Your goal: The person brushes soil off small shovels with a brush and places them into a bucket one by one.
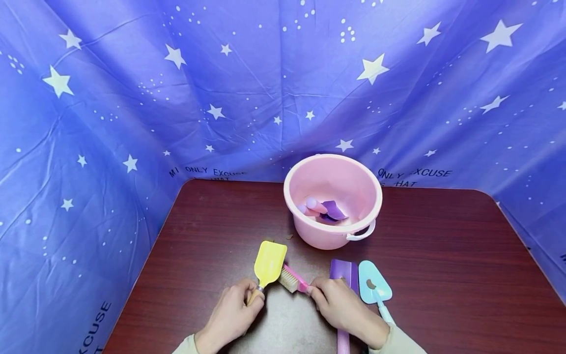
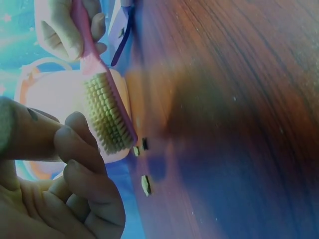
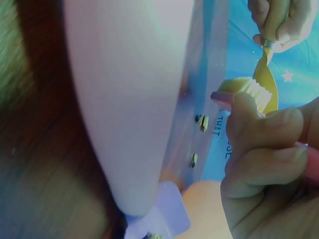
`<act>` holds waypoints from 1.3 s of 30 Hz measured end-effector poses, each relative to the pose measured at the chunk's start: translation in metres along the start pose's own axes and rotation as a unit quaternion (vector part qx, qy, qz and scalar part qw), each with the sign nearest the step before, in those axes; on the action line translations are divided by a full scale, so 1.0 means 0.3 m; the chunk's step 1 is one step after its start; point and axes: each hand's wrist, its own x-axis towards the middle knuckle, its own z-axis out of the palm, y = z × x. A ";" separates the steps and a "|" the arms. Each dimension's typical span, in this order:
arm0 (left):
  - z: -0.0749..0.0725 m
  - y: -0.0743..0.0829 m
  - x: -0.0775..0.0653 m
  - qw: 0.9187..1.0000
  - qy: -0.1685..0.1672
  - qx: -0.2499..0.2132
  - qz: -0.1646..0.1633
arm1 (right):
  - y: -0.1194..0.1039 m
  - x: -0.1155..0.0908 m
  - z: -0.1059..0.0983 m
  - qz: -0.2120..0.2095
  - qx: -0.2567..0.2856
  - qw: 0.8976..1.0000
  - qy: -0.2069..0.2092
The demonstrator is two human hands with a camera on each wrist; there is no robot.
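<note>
My left hand (image 1: 232,309) grips the wooden handle of a small yellow toy shovel (image 1: 270,260), whose blade points away over the table. In my right hand (image 1: 339,304) is a pink scrubbing brush (image 1: 289,280), pinched by its handle. Its pale bristles face the shovel's right edge, close to the blade; whether they touch cannot be told. In the left wrist view the brush (image 2: 107,114) hangs above the table, near small dark bits (image 2: 145,185). The right wrist view shows the wooden handle (image 3: 277,20) in my left fingers and similar bits (image 3: 204,123) on the tabletop.
A pink bucket (image 1: 318,238) with a white handle stands behind the hands, holding purple and pink items. Beside and partly under my right arm lie a purple shovel (image 1: 342,269) and a light blue shovel (image 1: 375,280) bearing a brown bit. A starry blue cloth (image 1: 247,98) surrounds the table.
</note>
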 end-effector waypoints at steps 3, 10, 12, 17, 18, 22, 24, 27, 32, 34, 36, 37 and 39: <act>0.004 0.002 -0.001 1.000 -0.007 -0.009 0.009 | -0.010 0.002 0.004 -0.003 0.019 1.000 -0.021; 0.014 0.001 -0.004 0.999 -0.026 -0.023 0.033 | -0.017 0.006 0.012 -0.008 0.067 0.996 -0.061; 0.017 0.000 -0.004 0.999 -0.027 -0.019 0.039 | -0.017 0.006 0.011 -0.006 0.078 0.995 -0.065; 0.020 -0.005 -0.006 0.998 -0.023 -0.011 0.050 | -0.010 0.008 0.005 0.006 0.083 0.994 -0.065; 0.020 -0.007 -0.007 0.998 -0.023 -0.008 0.053 | -0.008 0.009 0.003 0.008 0.078 0.995 -0.062; 0.020 -0.010 -0.012 0.998 -0.026 0.000 0.061 | 0.006 0.011 -0.012 0.017 0.075 0.996 -0.044; 0.020 -0.012 -0.015 0.998 -0.029 0.000 0.062 | 0.012 0.012 -0.021 0.024 0.081 0.996 -0.034; 0.022 -0.014 -0.020 0.998 -0.033 0.001 0.061 | 0.020 0.014 -0.034 0.033 0.087 0.995 -0.019; 0.027 -0.019 -0.028 0.998 -0.034 0.005 0.059 | 0.033 0.018 -0.054 0.047 0.079 0.996 0.004; 0.030 -0.021 -0.031 0.998 -0.032 0.006 0.058 | 0.040 0.019 -0.061 0.049 0.076 0.996 0.011; 0.032 -0.023 -0.032 0.998 -0.030 0.006 0.058 | 0.046 0.019 -0.066 0.050 0.074 0.996 0.015; 0.032 -0.024 -0.032 0.998 -0.028 0.006 0.057 | 0.049 0.019 -0.068 0.052 0.073 0.996 0.015; 0.033 -0.025 -0.031 0.998 -0.025 0.004 0.055 | 0.055 0.019 -0.071 0.059 0.073 0.995 0.016</act>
